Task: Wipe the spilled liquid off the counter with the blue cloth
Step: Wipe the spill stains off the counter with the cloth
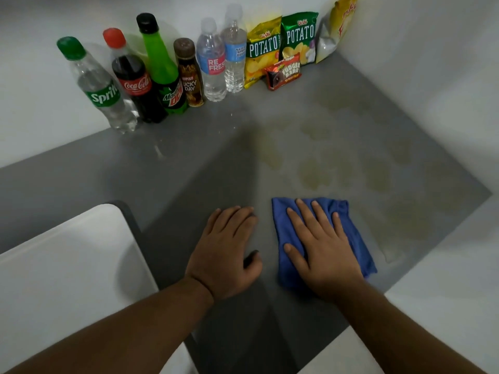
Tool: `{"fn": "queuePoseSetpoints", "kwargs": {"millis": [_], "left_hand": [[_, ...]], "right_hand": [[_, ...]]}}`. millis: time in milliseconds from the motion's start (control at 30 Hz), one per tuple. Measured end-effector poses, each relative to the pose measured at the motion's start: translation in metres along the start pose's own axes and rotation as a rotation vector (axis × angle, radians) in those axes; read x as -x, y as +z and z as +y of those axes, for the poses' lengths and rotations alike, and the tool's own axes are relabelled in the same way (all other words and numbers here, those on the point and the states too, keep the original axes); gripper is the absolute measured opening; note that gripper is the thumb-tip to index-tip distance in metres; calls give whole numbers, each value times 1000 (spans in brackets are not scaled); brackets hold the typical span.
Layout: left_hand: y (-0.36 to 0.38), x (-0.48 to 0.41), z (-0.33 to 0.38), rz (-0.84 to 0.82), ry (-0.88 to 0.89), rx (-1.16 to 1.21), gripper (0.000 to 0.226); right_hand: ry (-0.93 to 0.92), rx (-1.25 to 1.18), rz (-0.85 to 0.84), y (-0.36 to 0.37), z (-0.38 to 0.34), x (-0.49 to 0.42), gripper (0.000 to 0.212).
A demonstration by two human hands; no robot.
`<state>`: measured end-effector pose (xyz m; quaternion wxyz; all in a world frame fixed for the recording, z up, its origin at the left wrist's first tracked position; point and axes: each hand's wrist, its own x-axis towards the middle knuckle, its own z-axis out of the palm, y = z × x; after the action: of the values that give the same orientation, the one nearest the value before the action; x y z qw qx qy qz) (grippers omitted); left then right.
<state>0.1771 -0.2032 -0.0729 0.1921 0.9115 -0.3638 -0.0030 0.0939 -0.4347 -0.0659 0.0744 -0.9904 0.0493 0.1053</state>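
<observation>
And we're looking down on the smooth grey table (pixel 189 163), wedged into a white corner, with a white rectangular sink basin (pixel 67 265) cut in at the near left. Spread across the right half of that surface is the spilled liquid (pixel 316 174), pale yellowish patches, faint and blotchy, running from mid-table towards the right edge and back towards the corner.

Along the back wall stands a row of plastic drink bottles (pixel 151 71), green, red and black caps among them, and beside those a cluster of yellow and green snack bags (pixel 283 44). All well apart from the action.

Now the folded blue cloth (pixel 356 233), lying flat at the near edge of the table, its long axis running away from the person. On top of it, the right hand (pixel 321 252), fingers spread, palm pressed flat down, pinning the fabric, not pinching it. The left hand (pixel 226 252) rests just beside the cloth, palm down on bare table, fingers loosely together, holding nothing.

Here's what matters: the stains lie ahead of and to the right of the right hand, the nearest patches just beyond the cloth's far edge. The right hand is the nearer one and already has the cloth, so a push forward and rightward looks like the call. Most of the spill appears yet to be wiped.
</observation>
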Motion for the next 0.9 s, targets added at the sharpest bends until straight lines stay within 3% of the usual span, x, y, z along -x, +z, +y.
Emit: {"fn": "queuePoseSetpoints", "kwargs": {"millis": [100,367,633,900], "left_hand": [[-2,-3,-3,29,-4,16,65],[-12,-47,-31,80,-14,-75,65],[-13,-84,-66,25,-68,-93,65],[-11,-82,-67,62,-65,-82,59]], "right_hand": [[-59,25,-33,-1,19,11,69],[151,-11,54,-10,1,-44,73],[-54,8,-27,-10,21,-16,69],[140,-25,52,-17,3,-71,73]]}}
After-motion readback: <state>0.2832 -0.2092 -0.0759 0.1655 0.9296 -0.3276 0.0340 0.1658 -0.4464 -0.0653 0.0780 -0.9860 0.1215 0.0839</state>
